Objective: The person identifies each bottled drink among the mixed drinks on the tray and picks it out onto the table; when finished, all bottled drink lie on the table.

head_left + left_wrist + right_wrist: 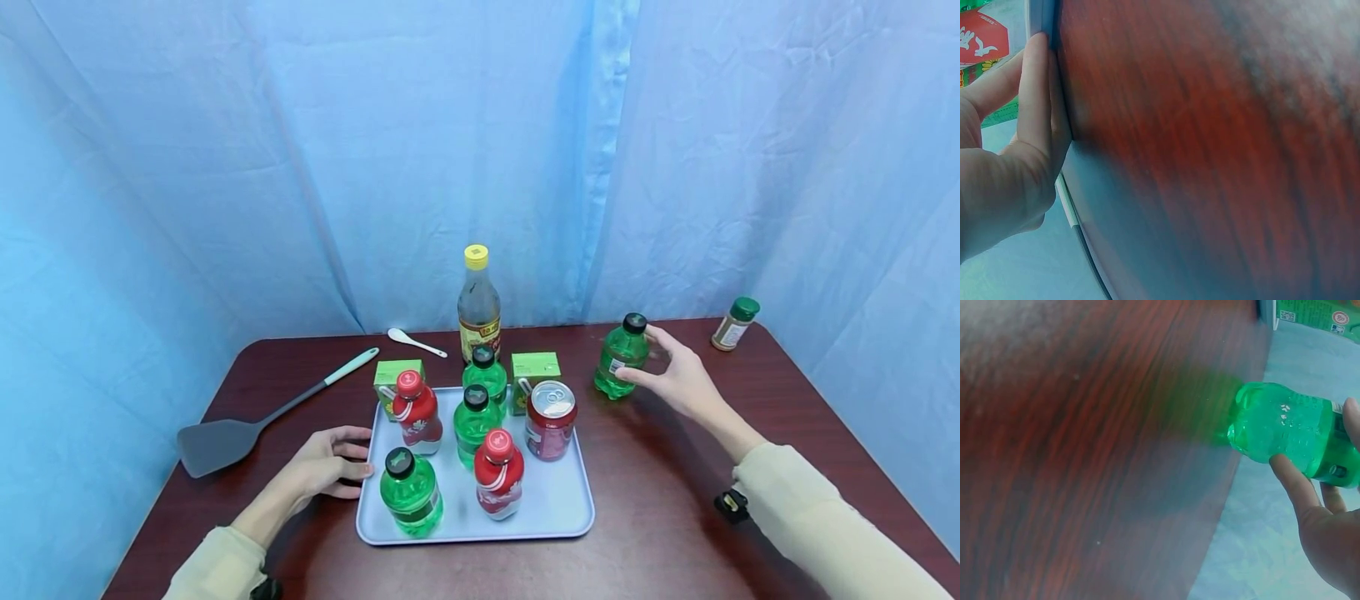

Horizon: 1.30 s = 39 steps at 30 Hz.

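In the head view my right hand holds a green bottle with a black cap, upright, to the right of the tray. The right wrist view has thumb and fingers around the bottle, its base close to the table. My left hand touches the left edge of the pale tray; the left wrist view shows fingers extended along that edge. On the tray stand several green bottles, two red-capped bottles and a red can.
Two green cartons and a yellow-capped bottle stand at the tray's back edge. A white spoon and a grey spatula lie to the left. A green-lidded jar is at the back right, before blue curtains.
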Each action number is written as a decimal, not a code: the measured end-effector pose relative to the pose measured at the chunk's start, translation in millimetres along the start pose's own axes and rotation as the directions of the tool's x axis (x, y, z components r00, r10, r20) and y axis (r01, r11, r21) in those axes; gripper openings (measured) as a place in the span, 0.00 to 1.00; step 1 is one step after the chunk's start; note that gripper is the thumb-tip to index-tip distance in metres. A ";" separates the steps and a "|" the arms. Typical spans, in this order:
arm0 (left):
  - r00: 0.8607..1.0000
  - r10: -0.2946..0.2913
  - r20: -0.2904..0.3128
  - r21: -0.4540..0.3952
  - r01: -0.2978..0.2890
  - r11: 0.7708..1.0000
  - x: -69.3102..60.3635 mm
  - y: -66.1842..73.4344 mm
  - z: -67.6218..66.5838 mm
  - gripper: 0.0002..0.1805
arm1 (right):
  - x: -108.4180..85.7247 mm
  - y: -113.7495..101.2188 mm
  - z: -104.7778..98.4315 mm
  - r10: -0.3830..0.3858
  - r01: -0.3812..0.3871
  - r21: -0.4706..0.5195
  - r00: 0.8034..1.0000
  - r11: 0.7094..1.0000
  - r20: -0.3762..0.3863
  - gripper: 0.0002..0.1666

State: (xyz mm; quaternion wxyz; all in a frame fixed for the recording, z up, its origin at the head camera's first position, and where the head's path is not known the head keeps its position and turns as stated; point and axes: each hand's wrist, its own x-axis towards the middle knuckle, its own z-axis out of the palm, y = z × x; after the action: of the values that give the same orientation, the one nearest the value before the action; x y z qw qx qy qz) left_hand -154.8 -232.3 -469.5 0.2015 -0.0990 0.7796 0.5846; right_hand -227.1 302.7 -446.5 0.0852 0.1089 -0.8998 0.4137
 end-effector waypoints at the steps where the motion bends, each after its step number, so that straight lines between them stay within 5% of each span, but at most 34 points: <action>1: 1.000 0.001 0.002 0.000 -0.001 1.000 -0.1 0.0 0.1 0.33 | -0.1 -0.5 -0.3 -0.006 0.006 -0.006 1.000 1.000 -0.004 0.50; 6: 1.000 0.003 0.008 -0.004 -0.003 1.000 -1.2 -0.1 0.5 0.34 | -2.5 -4.6 0.0 -0.032 0.034 0.054 0.999 0.998 -0.031 0.58; 11: 1.000 -0.003 0.007 -0.006 0.003 1.000 -3.2 1.7 0.9 0.33 | -17.9 -48.7 -3.1 -0.057 0.069 0.119 0.993 0.990 -0.105 0.63; 17: 1.000 0.003 0.006 0.002 -0.003 1.000 -5.0 2.7 0.8 0.34 | -36.6 -89.4 -3.7 -0.192 0.213 0.069 0.954 0.975 -0.231 0.66; 19: 1.000 -0.001 0.006 0.003 0.001 1.000 -4.6 2.6 0.7 0.34 | -41.3 -99.2 -2.1 -0.292 0.321 0.076 0.921 0.944 -0.259 0.66; 23: 1.000 -0.013 0.003 -0.002 0.013 1.000 -3.4 2.6 0.4 0.34 | -49.5 -119.2 3.2 -0.494 0.535 0.092 0.823 0.840 -0.280 0.57; 27: 1.000 -0.016 0.003 -0.005 0.016 1.000 -2.7 2.3 -0.2 0.34 | -56.7 -137.5 11.9 -0.612 0.655 0.133 0.747 0.743 -0.260 0.57; 35: 1.000 -0.013 0.008 -0.003 0.013 1.000 -1.6 1.4 -0.5 0.34 | -73.3 -162.3 33.4 -0.675 0.685 0.316 0.721 0.657 -0.158 0.54; 39: 1.000 -0.011 0.010 -0.004 0.011 1.000 -0.5 1.6 -0.1 0.34 | -80.8 -162.4 50.2 -0.677 0.651 0.354 0.733 0.671 -0.067 0.56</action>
State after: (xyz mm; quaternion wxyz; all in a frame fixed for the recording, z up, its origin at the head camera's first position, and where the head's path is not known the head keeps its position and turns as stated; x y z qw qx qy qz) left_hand -155.0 -232.0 -467.8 0.2084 -0.1005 0.7768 0.5857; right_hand -109.3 171.6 -380.6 0.1771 0.4564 -0.7109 0.5050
